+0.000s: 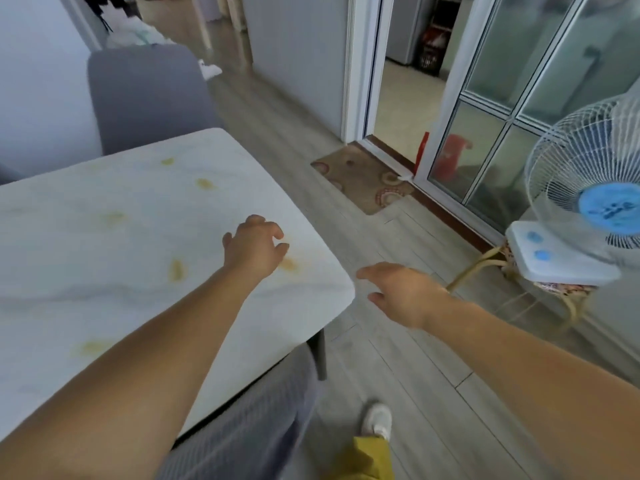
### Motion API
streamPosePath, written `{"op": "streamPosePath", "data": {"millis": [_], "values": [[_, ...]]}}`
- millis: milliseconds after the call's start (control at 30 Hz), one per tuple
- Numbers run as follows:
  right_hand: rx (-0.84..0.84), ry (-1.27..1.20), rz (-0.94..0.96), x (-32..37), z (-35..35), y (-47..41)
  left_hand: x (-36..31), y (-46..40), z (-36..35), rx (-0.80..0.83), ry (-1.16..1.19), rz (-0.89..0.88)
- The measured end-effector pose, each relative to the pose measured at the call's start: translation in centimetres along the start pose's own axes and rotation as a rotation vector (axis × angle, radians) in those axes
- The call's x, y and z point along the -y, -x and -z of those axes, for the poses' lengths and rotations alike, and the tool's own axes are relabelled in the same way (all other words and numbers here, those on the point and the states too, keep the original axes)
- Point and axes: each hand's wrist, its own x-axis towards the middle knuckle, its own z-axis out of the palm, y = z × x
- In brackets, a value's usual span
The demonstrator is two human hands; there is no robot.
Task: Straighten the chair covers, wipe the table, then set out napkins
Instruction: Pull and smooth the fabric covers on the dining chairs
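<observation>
So nothing is being held right now. The left hand [254,245] is hung just over the marble-look table [104,244] near its corner, fingers loosely curled and empty; the right hand [398,291] is spread open past the table edge, over the wood-look floor [398,358], also empty.

No cloth or napkins can be seen anywhere. Below the left forearm, a grey-covered chair [249,420] is tucked under the table, and a second grey chair [145,95] is parked well beyond the left hand at the far end.

Probably the covers are the step in hand. The fabric is best pinched at both sides and pulled down evenly, so the ribbing isn't left skewed.

The tabletop is dotted with yellowish patches [176,270], stains or pattern, can't be told. To the right of the right hand, a fan [595,199] is perched on a rattan stool [561,289], with a doormat [363,183] laid by the sliding glass door [519,98].
</observation>
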Motion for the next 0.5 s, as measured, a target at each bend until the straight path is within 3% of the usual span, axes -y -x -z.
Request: {"op": "streamPosePath", "data": {"millis": [167, 267, 500], "values": [[0.129, 0.065, 0.011, -7.8, 3.3, -4.9, -4.0, -8.0, -1.7, -0.104, 0.034, 0.183], [0.122, 0.056, -0.007, -12.3, 5.4, -7.0, -7.6, -11.4, -2.9, -0.069, -0.014, 0.154], [0.166, 0.033, 0.039, -21.0, 9.6, -15.3, -13.6, -19.4, -6.6, 0.049, 0.192, 0.148]]}}
